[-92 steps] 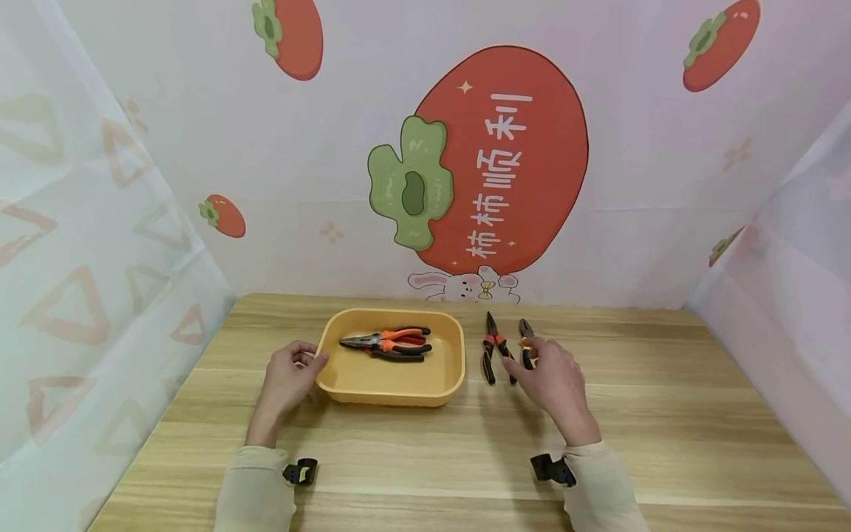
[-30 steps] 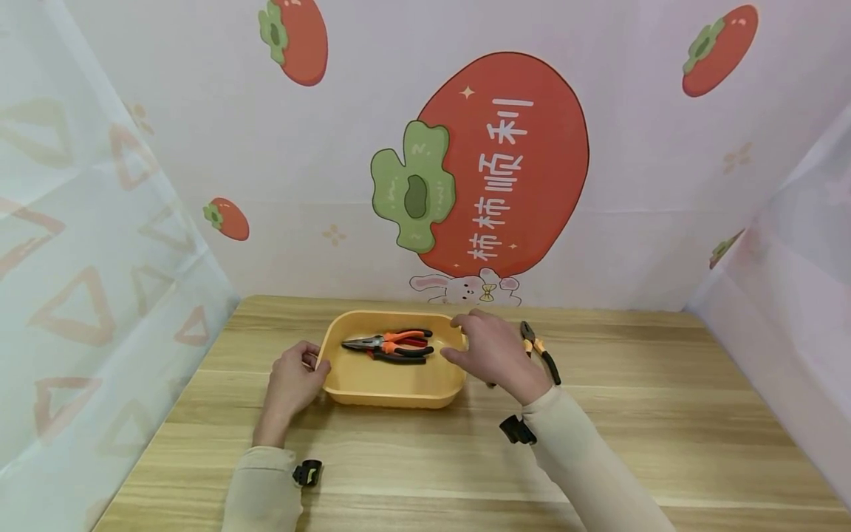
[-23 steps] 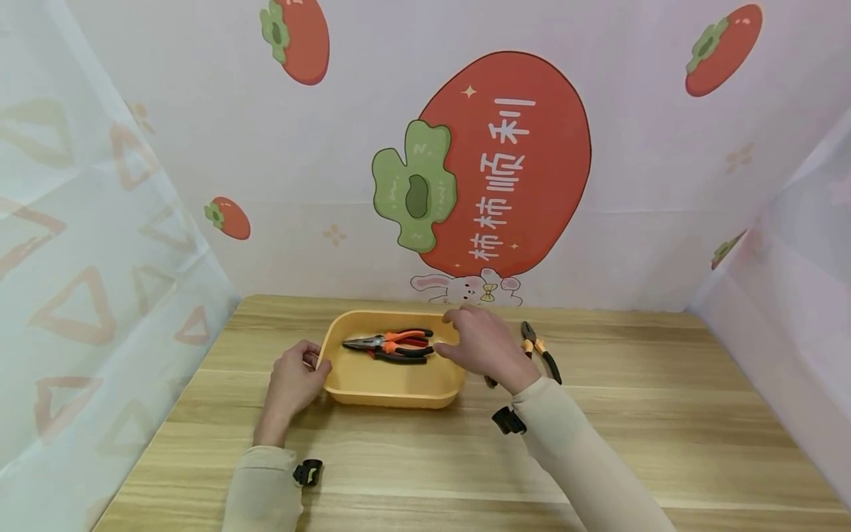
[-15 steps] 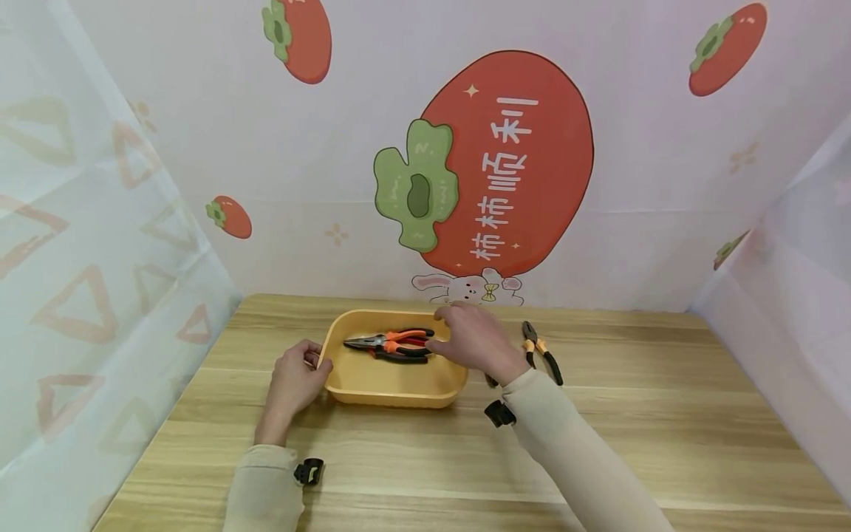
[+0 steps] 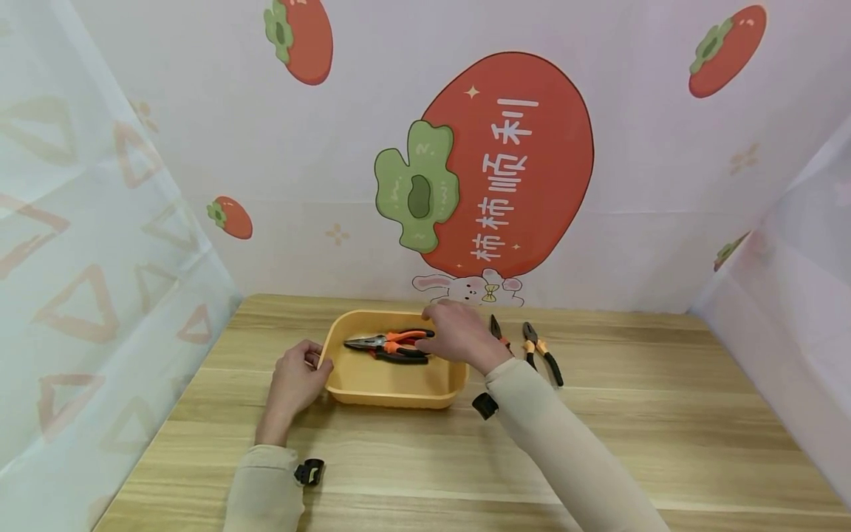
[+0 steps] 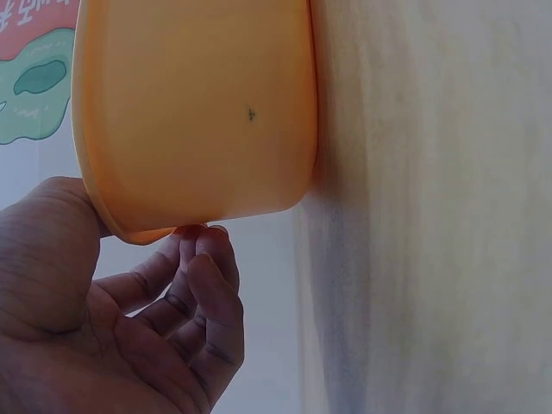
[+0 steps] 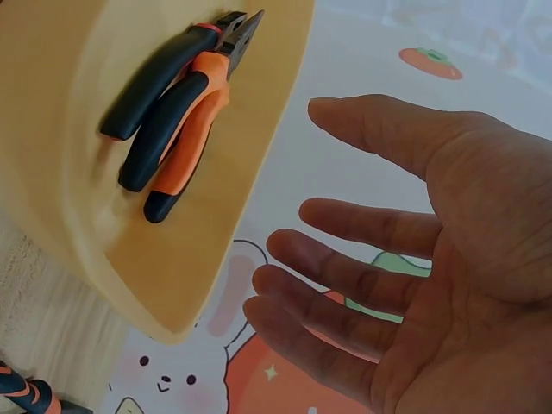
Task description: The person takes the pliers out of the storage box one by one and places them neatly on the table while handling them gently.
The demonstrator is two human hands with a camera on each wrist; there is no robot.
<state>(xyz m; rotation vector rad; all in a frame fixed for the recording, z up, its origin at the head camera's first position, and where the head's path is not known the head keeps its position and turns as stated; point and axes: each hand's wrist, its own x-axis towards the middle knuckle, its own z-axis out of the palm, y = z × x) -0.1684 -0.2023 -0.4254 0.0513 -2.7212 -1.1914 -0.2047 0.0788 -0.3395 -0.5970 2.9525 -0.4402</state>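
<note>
Right hand has moved left, seemingly near pliers in the tray.

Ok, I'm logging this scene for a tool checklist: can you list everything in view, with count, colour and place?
Tray: 1, yellow, on the table
Orange-handled pliers: 1, orange and black, in the tray, on top
Lower pliers: 1, red and black, in the tray, partly covered
Red-handled pliers: 1, red and black, right of the tray, partly hidden
Light-orange pliers: 1, light orange and black, farthest right
Table: 1, wood-grain, under everything
Backdrop: 3 sides, white with fruit, rabbit and triangle prints, around the table
Wrist devices: 2, black, one per wrist
Sleeves: 2, beige, on both arms
Left hand: 1, gripping the tray's left edge
Right hand: 1, over the tray's right end
</note>
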